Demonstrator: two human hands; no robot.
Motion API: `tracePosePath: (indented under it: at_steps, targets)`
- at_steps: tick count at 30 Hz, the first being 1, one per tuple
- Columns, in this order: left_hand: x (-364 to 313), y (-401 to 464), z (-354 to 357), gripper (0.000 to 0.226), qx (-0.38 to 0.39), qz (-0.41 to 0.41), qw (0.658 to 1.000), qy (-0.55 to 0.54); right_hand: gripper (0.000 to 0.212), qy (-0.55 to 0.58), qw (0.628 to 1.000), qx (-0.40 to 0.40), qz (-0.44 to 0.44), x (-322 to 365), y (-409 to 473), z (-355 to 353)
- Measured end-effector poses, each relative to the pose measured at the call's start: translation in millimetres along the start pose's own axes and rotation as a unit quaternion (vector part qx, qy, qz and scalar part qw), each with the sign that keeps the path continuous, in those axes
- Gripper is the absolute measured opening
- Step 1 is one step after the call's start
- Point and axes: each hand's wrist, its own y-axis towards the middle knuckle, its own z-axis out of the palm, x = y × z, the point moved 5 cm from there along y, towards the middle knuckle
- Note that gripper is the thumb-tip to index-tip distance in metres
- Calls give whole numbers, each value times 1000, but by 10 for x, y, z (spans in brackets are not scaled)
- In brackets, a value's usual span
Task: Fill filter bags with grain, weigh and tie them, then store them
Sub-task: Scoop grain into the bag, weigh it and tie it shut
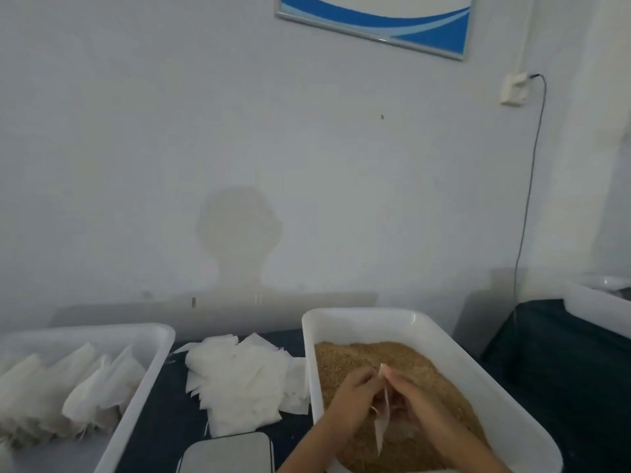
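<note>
Writing: while the frame stays blurry, none is reading.
Grip: left hand (355,390) and right hand (415,396) are pinching a filter bag (382,423) over grain (368,356).
Surface: white tub (358,319) is sitting on dark table (164,404).

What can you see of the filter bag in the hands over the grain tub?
The filter bag is a thin, white, translucent pouch, seemingly of fine nonwoven paper or cloth. It hangs roughly upright and tapers to a point at its lower end, just above the grain in the white tub. The left hand and right hand pinch its upper edges from either side, as if spreading its mouth. Whether any grain is inside cannot be told; motion blur hides the details.
</note>
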Motion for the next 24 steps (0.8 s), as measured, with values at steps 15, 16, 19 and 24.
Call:
tracePosePath:
  at_steps: [15, 16, 19, 24]
  targets:
    - [75, 10, -38, 16, -60, 17, 990, 126, 24, -140, 988, 19, -64, -53, 98, -34]
    - [84, 11, -40, 20, -65, 16, 990, 126, 24, -153, 986, 14, -68, -59, 105, -45]
    - [108, 11, -68, 25, -91, 18, 987, 134, 27, -196, 978, -23, -70, -77, 129, -102]
    - [50, 15, -53, 25, -100, 79, 968, 216, 30, -253, 962, -81, -58, -101, 154, -175]
